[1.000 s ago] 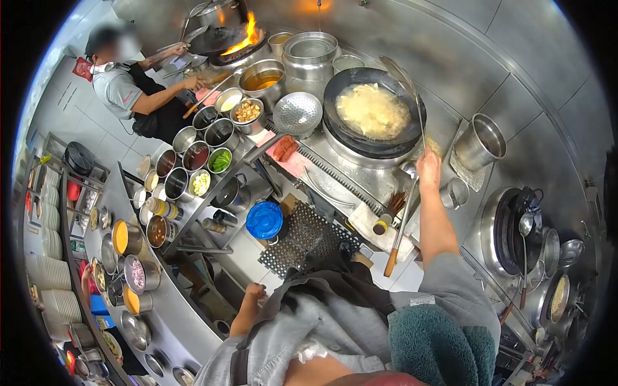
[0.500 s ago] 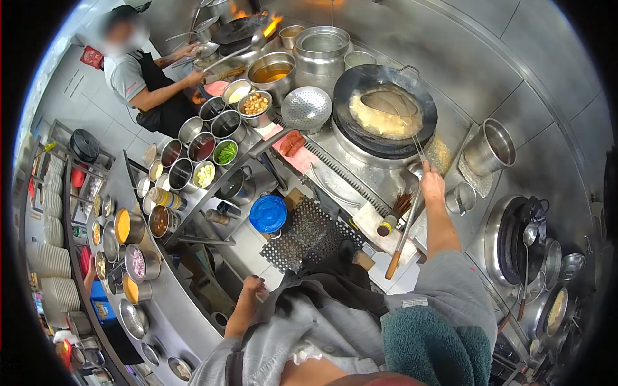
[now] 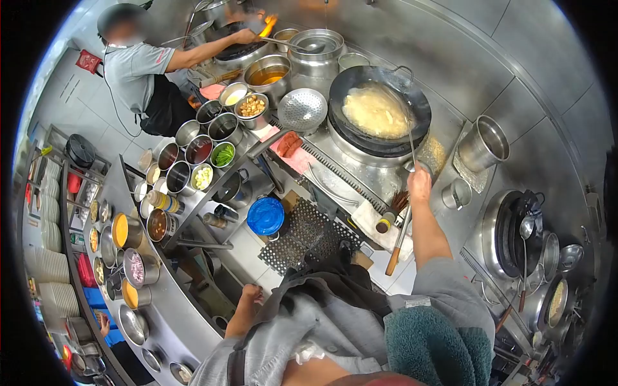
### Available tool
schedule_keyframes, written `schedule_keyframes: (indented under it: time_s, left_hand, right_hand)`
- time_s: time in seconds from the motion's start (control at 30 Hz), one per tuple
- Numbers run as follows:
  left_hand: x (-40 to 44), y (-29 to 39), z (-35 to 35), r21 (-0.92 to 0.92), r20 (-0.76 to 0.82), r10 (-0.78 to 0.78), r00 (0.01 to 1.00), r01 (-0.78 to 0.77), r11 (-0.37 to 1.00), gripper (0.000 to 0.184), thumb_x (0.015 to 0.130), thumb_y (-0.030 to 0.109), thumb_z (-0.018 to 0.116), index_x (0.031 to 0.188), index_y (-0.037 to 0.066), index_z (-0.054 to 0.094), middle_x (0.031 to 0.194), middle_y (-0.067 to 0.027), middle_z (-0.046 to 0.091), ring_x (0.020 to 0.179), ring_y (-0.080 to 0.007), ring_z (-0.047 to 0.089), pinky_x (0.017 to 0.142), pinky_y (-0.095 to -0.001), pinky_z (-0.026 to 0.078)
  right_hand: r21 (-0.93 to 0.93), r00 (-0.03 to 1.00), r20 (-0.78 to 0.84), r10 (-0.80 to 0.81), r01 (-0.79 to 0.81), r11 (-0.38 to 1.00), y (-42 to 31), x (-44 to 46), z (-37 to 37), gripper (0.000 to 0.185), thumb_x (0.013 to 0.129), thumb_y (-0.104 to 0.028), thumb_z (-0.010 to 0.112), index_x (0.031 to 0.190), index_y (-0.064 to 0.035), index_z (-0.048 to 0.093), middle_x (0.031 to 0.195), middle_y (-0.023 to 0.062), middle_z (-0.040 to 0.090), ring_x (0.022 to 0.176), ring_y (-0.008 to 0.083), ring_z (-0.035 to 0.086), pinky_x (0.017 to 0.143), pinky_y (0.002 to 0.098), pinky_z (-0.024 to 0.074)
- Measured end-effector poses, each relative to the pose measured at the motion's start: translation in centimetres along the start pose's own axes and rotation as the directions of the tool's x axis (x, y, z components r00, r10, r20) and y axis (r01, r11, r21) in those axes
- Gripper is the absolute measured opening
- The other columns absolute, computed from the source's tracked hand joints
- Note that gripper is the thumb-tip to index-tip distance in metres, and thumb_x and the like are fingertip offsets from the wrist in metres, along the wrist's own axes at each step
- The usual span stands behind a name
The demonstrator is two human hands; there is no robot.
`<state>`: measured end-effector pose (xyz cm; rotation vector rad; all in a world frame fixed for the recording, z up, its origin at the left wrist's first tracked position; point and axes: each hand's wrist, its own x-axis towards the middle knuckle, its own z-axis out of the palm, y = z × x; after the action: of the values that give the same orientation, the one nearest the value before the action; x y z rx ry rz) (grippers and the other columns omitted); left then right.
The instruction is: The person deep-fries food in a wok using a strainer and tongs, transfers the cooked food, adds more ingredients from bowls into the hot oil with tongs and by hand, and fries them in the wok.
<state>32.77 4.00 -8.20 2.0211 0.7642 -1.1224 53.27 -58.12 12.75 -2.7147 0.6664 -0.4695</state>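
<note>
My right hand (image 3: pixel 420 183) is closed round the handle of a wire strainer (image 3: pixel 411 132), whose head dips into the wok (image 3: pixel 347 80). Pale food in bubbling oil (image 3: pixel 375 110) fills the middle of that wok. Just below my right hand, a ladle with a wooden handle (image 3: pixel 394 260) lies across the counter edge, beside a brush (image 3: pixel 390 219) and a white cloth (image 3: pixel 371 226). Down by my left side is my left hand (image 3: pixel 253 293), fingers curled; whether it holds anything is hidden.
A co-worker (image 3: pixel 138 71) at the upper left reaches a ladle over a lidded pot (image 3: pixel 315 48) near a flaming wok. Ingredient pots stand left, with a perforated strainer (image 3: pixel 302 109) beside my wok. A blue-covered bucket (image 3: pixel 265 215) is on the floor. Another wok (image 3: pixel 502 235) sits right.
The wire strainer has gone from raised, to over the food, to down in the wok. The co-worker has stretched an arm with a ladle rightward, toward the pot.
</note>
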Motion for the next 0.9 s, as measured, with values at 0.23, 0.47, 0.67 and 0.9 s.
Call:
schedule_keyframes:
  time_s: [0.23, 0.47, 0.67, 0.9]
  left_hand:
    - [-2.0, 3.2, -0.1, 0.068, -0.039, 0.130, 0.991, -0.127, 0.990, 0.017, 0.084, 0.012, 0.054, 0.076, -0.002, 0.061, 0.065, -0.0124, 0.062, 0.054, -0.0233, 0.064, 0.045, -0.0350, 0.053]
    - [-5.6, 6.5, -0.1, 0.116, -0.055, 0.090, 0.994, -0.084, 0.990, 0.018, 0.083, 0.011, 0.054, 0.071, -0.002, 0.060, 0.062, -0.0119, 0.061, 0.051, -0.0233, 0.063, 0.042, -0.0350, 0.051]
    - [-1.7, 3.6, 0.1, 0.192, 0.050, 0.145, 0.988, -0.152, 0.970, 0.019, 0.084, 0.013, 0.053, 0.073, -0.001, 0.062, 0.066, -0.0113, 0.063, 0.053, -0.0234, 0.065, 0.045, -0.0344, 0.053]
    - [-2.6, 8.7, -0.7, 0.210, 0.011, 0.079, 0.997, -0.079, 0.974, 0.019, 0.084, 0.014, 0.054, 0.073, 0.000, 0.060, 0.067, -0.0112, 0.064, 0.057, -0.0225, 0.066, 0.045, -0.0346, 0.054]
  right_hand:
    - [-0.068, 0.988, 0.097, -0.118, 0.125, 0.990, -1.2, 3.9, 0.9, 0.046, 0.079, -0.011, 0.052, 0.126, -0.0114, 0.053, 0.112, 0.0237, 0.058, 0.093, 0.0399, 0.060, 0.083, 0.0454, 0.0489]
    - [-0.176, 0.990, -0.013, -0.140, 0.136, 0.975, 5.7, 2.1, -1.5, 0.037, 0.086, -0.029, 0.054, 0.123, -0.0221, 0.055, 0.101, 0.0172, 0.061, 0.088, 0.0369, 0.062, 0.075, 0.0468, 0.0505]
    - [-0.128, 0.996, 0.065, -0.055, 0.063, 0.990, 6.1, -0.4, -2.0, 0.037, 0.086, -0.030, 0.057, 0.122, -0.0215, 0.057, 0.099, 0.0182, 0.060, 0.088, 0.0381, 0.060, 0.075, 0.0462, 0.0486]
    - [-0.099, 0.994, 0.091, -0.058, 0.067, 0.993, 3.7, -0.9, -0.3, 0.047, 0.083, -0.022, 0.060, 0.128, -0.0161, 0.050, 0.102, 0.0178, 0.062, 0.090, 0.0366, 0.061, 0.079, 0.0452, 0.0494]
